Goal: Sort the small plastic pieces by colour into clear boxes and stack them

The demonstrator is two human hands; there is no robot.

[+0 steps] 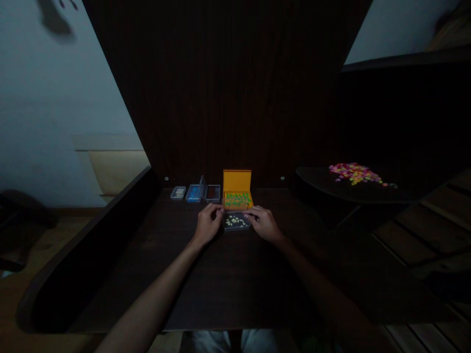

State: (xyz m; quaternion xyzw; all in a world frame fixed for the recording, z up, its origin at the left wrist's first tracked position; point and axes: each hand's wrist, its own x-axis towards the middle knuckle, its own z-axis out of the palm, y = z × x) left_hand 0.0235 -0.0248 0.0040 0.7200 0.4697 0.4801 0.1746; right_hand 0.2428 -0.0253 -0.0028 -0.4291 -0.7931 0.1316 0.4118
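Note:
A small clear box [236, 222] with pale little pieces in it lies on the dark table [221, 279]. My left hand [207, 224] grips its left end with curled fingers, and my right hand [263, 223] grips its right end the same way. Just behind it stands an open orange box [237, 191], its lid up, filled with green and yellow pieces.
Three small clear boxes [195, 192] stand in a row left of the orange box, one with blue contents. A heap of colourful beads [353, 173] lies on a dark raised surface at the right. A dark wooden panel rises behind the table.

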